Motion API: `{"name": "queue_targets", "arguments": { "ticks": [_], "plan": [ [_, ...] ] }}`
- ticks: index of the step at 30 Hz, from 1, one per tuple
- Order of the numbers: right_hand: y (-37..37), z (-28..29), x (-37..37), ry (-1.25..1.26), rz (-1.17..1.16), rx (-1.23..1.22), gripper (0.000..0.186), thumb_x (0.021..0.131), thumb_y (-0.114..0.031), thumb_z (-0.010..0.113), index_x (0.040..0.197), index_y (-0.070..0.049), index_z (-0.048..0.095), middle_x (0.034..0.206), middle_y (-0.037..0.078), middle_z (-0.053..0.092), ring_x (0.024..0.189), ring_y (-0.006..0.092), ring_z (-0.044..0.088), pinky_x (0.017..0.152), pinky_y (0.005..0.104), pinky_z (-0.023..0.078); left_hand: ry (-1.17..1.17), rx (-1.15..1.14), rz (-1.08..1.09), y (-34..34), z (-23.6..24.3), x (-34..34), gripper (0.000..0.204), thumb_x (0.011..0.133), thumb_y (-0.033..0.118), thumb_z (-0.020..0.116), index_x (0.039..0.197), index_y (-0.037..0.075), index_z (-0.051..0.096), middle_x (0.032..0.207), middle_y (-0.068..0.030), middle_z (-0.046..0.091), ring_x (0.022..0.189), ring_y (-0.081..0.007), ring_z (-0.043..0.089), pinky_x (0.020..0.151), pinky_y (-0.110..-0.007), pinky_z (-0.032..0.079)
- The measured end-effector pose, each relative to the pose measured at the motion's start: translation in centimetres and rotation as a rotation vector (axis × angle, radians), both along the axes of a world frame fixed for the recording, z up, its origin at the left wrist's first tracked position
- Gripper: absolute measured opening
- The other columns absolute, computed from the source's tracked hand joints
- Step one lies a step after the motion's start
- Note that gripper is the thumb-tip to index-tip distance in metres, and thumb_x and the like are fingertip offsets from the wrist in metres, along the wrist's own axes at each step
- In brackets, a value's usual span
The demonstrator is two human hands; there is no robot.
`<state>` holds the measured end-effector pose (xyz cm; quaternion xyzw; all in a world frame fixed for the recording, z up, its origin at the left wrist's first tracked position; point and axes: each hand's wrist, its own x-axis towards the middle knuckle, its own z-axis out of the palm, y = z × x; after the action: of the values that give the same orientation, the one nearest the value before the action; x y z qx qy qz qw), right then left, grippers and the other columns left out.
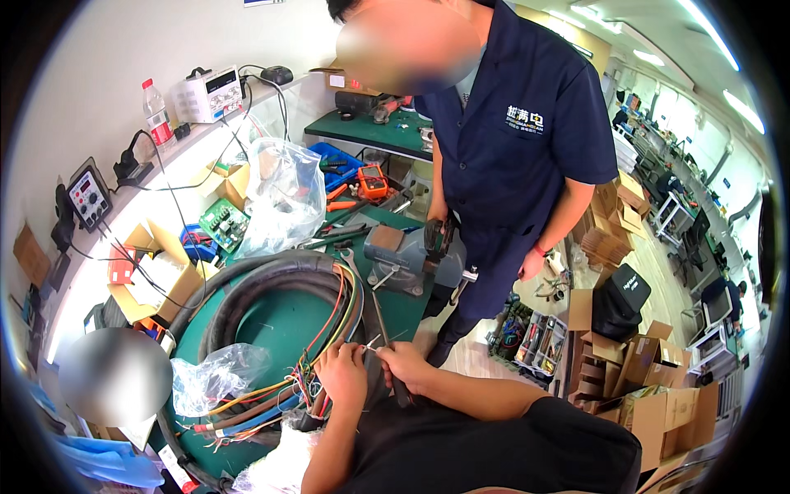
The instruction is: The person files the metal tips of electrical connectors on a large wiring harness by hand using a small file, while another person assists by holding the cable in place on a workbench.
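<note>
White wire (371,348) is pinched by the left hand (342,375); the right hand (403,367)'s hold I cannot tell — a hard tug might snag nearby coloured wires (308,379).

We see a white wall (123,49) at left; a green-topped bench (346,128) stands farther back; we have pale wood-look floor (473,354) at right, bright ceiling strip light (709,34) above; white table (675,212), dark chair (698,237) beyond.

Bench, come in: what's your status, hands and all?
Left hand and right hand nearly together at a thin pale strand; grip unclear. Coloured wires crowding left hand. Bench vise beyond.
</note>
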<state>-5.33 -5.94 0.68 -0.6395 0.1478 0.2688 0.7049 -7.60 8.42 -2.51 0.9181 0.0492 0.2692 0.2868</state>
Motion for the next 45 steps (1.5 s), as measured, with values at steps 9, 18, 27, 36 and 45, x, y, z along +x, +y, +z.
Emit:
{"name": "queue_targets", "arguments": {
  "ticks": [9,18,27,36,45],
  "plan": [
    [-0.7,-0.4,2.3,-0.258,0.044,-0.172,0.035,0.103,-0.03,0.057,0.081,-0.003,0.057,0.06,0.009,0.058,0.043,0.0209,0.056,0.04,0.0407,0.047,-0.005,0.069,0.063,-0.2,-0.4,1.4,0.016,0.095,0.024,0.068,0.103,0.01,0.069,0.096,-0.0108,0.069,0.094,-0.0344,0.065,0.081,-0.047,0.046],
    [-3.5,-3.1,5.4,-0.127,0.02,-0.027,0.02,0.1,-0.022,0.066,0.105,-0.003,0.062,0.067,0.001,0.054,0.049,0.0109,0.053,0.045,0.0285,0.046,0.087,-0.009,0.109,-0.2,0.2,2.1,0.009,0.093,0.016,0.069,0.097,0.009,0.065,0.09,-0.007,0.069,0.085,-0.0308,0.066,0.076,-0.045,0.047],
    [-2.9,-4.6,7.1,-0.092,0.259,0.193,0.017,0.1,-0.019,0.066,0.099,-0.003,0.06,0.066,0.0,0.055,0.046,0.0098,0.052,0.043,0.0265,0.044,0.326,-0.125,0.166,-0.3,1.9,3.2,0.013,0.089,0.006,0.066,0.1,0.012,0.068,0.092,-0.0059,0.069,0.088,-0.028,0.066,0.079,-0.043,0.044],
    [-2.8,-4.3,10.1,-0.06,0.465,0.228,0.016,0.101,-0.017,0.065,0.093,-0.003,0.06,0.066,0.001,0.055,0.046,0.0082,0.052,0.042,0.0249,0.043,0.193,0.095,0.176,-1.7,3.0,0.6,0.064,0.085,0.006,0.077,0.143,0.002,0.052,0.124,-0.0139,0.069,0.116,-0.0325,0.064,0.105,-0.044,0.043],
    [-2.9,-4.1,11.4,-0.06,0.569,0.244,0.015,0.101,-0.016,0.064,0.093,-0.004,0.06,0.066,0.0,0.055,0.046,0.0076,0.052,0.043,0.0238,0.043,0.407,0.02,0.215,-1.4,4.5,-0.1,0.078,0.077,0.009,0.085,0.145,0.004,0.046,0.144,-0.0196,0.056,0.135,-0.0392,0.05,0.114,-0.048,0.036]
  ]
}}
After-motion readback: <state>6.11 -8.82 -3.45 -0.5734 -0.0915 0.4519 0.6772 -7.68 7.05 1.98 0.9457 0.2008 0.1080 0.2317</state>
